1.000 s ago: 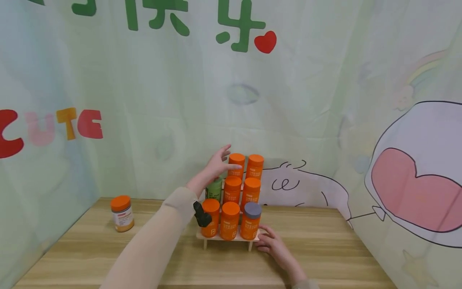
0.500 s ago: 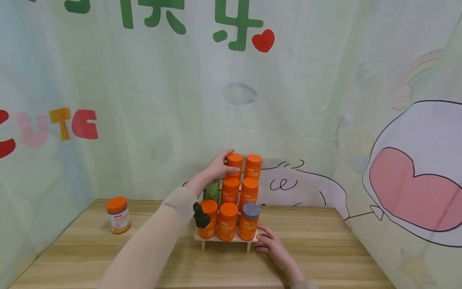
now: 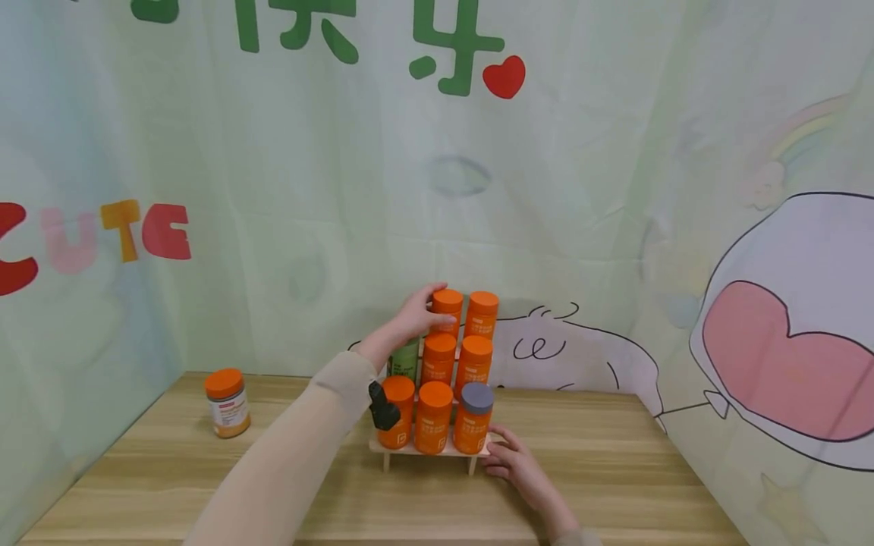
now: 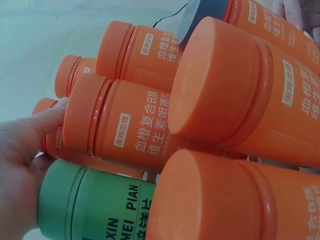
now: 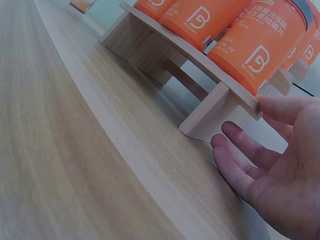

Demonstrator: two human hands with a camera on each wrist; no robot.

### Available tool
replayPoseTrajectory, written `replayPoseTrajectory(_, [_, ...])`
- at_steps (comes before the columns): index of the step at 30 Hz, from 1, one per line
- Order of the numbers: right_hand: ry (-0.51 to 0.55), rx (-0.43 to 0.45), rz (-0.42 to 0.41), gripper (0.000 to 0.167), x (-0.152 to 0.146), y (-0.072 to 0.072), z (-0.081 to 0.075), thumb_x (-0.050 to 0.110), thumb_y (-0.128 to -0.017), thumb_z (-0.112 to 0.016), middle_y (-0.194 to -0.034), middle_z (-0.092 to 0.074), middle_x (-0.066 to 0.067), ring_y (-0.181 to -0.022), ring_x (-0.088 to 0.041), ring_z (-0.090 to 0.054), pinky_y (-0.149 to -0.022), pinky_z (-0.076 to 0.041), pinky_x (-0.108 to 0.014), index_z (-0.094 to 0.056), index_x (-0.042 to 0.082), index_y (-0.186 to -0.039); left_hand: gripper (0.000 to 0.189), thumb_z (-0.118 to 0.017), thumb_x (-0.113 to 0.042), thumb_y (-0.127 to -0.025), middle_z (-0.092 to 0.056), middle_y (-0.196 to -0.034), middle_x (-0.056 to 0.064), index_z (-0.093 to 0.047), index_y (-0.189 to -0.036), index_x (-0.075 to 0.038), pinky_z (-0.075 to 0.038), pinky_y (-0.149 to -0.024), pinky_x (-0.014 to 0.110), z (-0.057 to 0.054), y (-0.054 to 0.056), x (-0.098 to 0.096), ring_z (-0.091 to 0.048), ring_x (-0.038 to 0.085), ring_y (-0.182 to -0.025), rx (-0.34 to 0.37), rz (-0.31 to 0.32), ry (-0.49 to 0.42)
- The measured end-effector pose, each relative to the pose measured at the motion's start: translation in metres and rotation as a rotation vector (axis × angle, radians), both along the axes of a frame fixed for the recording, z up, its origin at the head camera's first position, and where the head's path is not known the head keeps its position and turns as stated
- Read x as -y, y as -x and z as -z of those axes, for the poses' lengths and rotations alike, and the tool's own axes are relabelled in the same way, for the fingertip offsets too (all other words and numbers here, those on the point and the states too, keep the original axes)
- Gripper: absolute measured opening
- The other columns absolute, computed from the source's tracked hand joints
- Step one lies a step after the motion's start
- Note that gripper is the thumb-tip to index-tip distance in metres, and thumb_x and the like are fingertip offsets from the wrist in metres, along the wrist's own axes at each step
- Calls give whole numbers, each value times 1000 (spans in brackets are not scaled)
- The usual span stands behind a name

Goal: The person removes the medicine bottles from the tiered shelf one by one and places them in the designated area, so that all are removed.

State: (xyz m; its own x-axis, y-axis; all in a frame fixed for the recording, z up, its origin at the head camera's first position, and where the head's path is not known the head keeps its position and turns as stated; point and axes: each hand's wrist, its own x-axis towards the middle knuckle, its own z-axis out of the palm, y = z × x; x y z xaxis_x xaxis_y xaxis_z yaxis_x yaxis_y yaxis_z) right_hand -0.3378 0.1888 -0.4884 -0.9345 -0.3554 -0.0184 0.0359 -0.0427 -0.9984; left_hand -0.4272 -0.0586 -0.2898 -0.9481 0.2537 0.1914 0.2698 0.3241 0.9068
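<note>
A wooden tiered rack point(image 3: 447, 450) holds several orange jars in three rows, a front-right jar with a grey lid point(image 3: 477, 398), and a green jar point(image 3: 403, 361) at the left of the middle row. My left hand point(image 3: 414, 314) reaches over the green jar and grips the back-left orange jar point(image 3: 447, 302) near its lid, thumb in front and fingers behind. In the left wrist view, nearer jars partly cover that jar. My right hand point(image 3: 522, 468) touches the rack's front-right corner with a fingertip; its other fingers bend loosely beside the rack's leg point(image 5: 210, 112).
Apart from the rack, a jar with an orange lid and white label point(image 3: 229, 406) stands on the wooden table point(image 3: 587, 440) to the left. A printed curtain point(image 3: 328, 189) hangs behind and at both sides.
The fingers of my left hand have come down and closed in around the back-left orange jar. My right hand stays at the rack's corner.
</note>
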Motion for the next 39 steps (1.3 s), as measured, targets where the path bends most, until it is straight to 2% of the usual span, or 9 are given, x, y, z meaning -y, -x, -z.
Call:
replayPoseTrajectory(9, [-8, 6, 9, 57, 0, 0, 0, 17, -100, -52, -104, -60, -3, -88, -10, -63, -83, -53, -26, -28, -6, -146, 73, -69, -9, -91, -39, -151, 18, -32, -153, -13, -43, -107, 49, -1, 2, -1, -45, 35, -134, 10, -30, 5])
replayPoseTrajectory(19, [-7, 7, 2, 57, 0, 1, 0, 17, -100, -51, -103, -60, -2, -87, -10, -63, -83, -54, -25, -28, -6, -146, 72, -72, -8, -89, -43, -149, 16, -35, -151, -11, -43, -107, 49, -2, -1, -1, -46, 34, -133, 3, -84, -47])
replayPoseTrajectory(28, [-2, 2, 3, 54, 0, 0, 1, 16, -100, -51, -103, -61, -2, -86, -10, -63, -82, -54, -26, -30, -7, -144, 72, -72, -8, -88, -43, -150, 15, -36, -150, -10, -45, -106, 46, -10, -2, 7, -48, 34, -132, -94, -169, -95])
replayPoseTrajectory(34, [5, -2, 6, 53, 1, 0, 0, 16, -99, -52, -103, -62, -2, -87, -11, -64, -82, -54, -26, -32, -5, -144, 71, -72, -10, -89, -42, -150, 16, -35, -150, -9, -44, -107, 46, -18, -6, 23, -47, 35, -132, -142, -229, -113])
replayPoseTrajectory(39, [10, -12, 1, 50, 0, -1, 0, 16, -100, -52, -104, -62, -2, -87, -11, -65, -82, -55, -26, -34, -4, -142, 71, -71, -12, -90, -43, -150, 17, -35, -151, -9, -42, -109, 47, -21, -11, 40, -46, 36, -134, -175, -291, -122])
